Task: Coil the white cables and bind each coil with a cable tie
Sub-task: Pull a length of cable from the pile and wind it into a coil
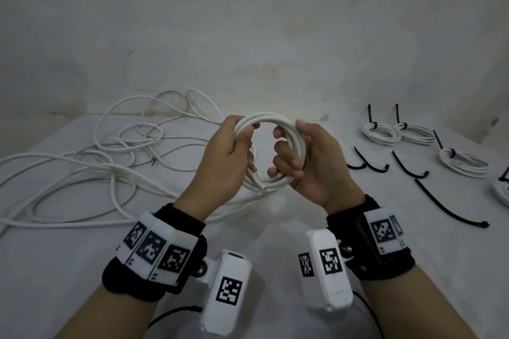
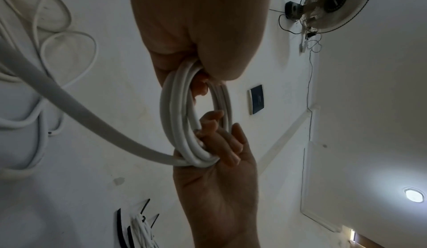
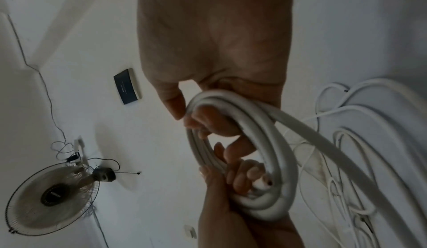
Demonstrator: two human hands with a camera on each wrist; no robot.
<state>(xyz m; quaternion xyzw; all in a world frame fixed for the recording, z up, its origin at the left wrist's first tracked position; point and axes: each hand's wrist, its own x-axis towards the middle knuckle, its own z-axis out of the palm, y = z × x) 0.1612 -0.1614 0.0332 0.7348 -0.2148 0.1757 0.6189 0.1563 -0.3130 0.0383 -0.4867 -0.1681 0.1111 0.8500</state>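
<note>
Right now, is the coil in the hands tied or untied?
Untied: the coil, gripped by left hand and right hand, shows no cable tie; loose ties lie on the table.

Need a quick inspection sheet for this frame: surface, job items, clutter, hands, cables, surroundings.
Surface: table under a white cloth.
Job's things: white coil held up between both hands, unbound; three bound coils far right, another cut off at the right edge; loose black cable ties lying right of the hands.
Clutter: nothing seen.
Grippers: left hand grips the coil's left side; right hand grips its right side, fingers through the loop.
Cables: uncoiled white cables tangled at left; one strand trails from the coil.
Surroundings: stained white wall behind; wall fan, dark wall panel, ceiling light.
</note>
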